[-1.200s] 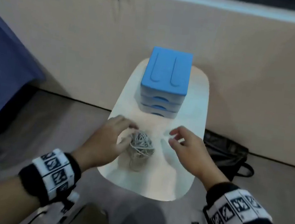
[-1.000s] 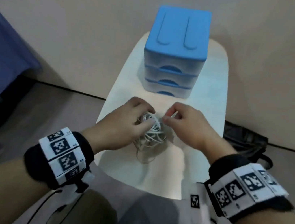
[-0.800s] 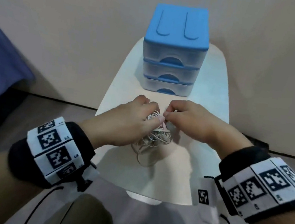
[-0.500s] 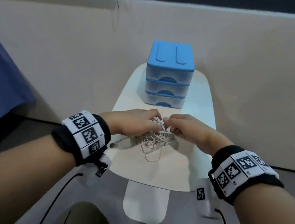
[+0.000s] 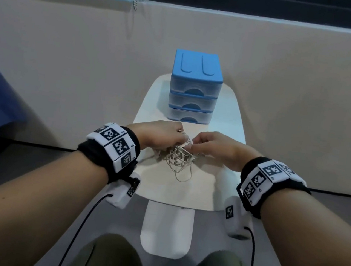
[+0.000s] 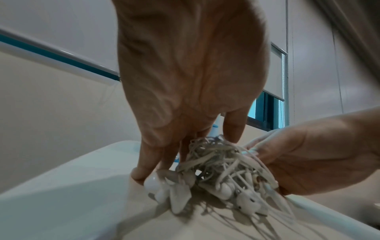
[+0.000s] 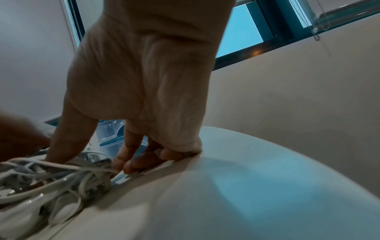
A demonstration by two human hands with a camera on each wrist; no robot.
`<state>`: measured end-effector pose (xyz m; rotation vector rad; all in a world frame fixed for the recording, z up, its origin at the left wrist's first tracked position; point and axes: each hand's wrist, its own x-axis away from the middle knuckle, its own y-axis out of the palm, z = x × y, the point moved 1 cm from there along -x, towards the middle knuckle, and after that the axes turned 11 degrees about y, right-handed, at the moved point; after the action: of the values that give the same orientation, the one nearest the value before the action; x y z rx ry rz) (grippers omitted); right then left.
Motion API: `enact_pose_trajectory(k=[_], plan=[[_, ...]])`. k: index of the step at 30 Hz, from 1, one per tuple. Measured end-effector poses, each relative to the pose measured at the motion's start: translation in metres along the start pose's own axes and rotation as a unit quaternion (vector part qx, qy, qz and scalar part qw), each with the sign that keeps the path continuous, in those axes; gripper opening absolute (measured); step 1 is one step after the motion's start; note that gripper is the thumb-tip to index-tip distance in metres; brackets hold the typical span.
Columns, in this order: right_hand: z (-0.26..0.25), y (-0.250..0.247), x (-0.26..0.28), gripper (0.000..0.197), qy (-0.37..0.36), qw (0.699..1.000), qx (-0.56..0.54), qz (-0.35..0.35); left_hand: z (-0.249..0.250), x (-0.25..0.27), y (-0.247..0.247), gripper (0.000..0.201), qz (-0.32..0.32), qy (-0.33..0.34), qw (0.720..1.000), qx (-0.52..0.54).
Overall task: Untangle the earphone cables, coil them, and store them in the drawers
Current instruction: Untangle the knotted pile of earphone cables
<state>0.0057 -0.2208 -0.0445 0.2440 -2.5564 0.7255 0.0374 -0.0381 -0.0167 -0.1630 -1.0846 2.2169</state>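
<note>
My hands on the cable knot

My left hand [image 5: 160, 135] and right hand [image 5: 214, 147] pinch the tangled earphones [image 5: 177, 158] mid-frame; closed drawers [image 5: 195, 90] above.

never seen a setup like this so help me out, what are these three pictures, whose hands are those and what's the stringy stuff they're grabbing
No machine here: a person wears cameras. One picture looks down from the head; the other two look along each wrist from below. The checkered wristbands are markers. On the narrow white table lies a tangled clump of white earphone cables, and behind it stands a small blue-topped three-drawer plastic chest, all drawers closed. The left hand has its fingers in the clump, and the right hand pinches cables on its other side.
</note>
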Motion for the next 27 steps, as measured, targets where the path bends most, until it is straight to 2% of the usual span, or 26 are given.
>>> enact_pose_trajectory(k=[5, 8, 12, 16, 18, 22, 26, 27], plan=[[-0.010, -0.007, -0.005, 0.021, 0.038, 0.999, -0.021, -0.024, -0.006, 0.000, -0.009, 0.025, -0.012, -0.008, 0.990, 0.137], [-0.011, -0.013, -0.008, 0.020, 0.038, 0.998, -0.026, -0.046, -0.014, 0.001, -0.014, 0.020, -0.011, -0.003, 0.993, 0.121], [-0.007, -0.018, -0.012, 0.010, 0.026, 0.998, -0.034, -0.053, -0.013, 0.007, -0.010, 0.035, -0.013, 0.004, 0.989, 0.146], [-0.003, -0.015, -0.014, 0.007, 0.010, 0.998, -0.043, -0.050, -0.005, 0.007, -0.004, 0.033, 0.009, 0.005, 0.995, 0.102], [0.000, -0.015, -0.012, 0.007, 0.000, 0.998, -0.049, -0.041, -0.002, 0.006, 0.001, 0.026, 0.020, -0.007, 0.991, 0.130], [0.006, -0.016, -0.007, 0.007, -0.017, 0.994, -0.105, -0.034, -0.001, 0.008, 0.012, 0.014, 0.072, -0.028, 0.980, 0.186], [0.011, -0.016, -0.003, 0.008, -0.025, 0.983, -0.181, -0.035, -0.001, 0.004, 0.019, 0.016, 0.212, -0.053, 0.960, 0.175], [0.012, -0.016, -0.003, 0.008, -0.025, 0.979, -0.198, -0.034, 0.001, 0.002, 0.020, 0.016, 0.230, -0.054, 0.956, 0.175]])
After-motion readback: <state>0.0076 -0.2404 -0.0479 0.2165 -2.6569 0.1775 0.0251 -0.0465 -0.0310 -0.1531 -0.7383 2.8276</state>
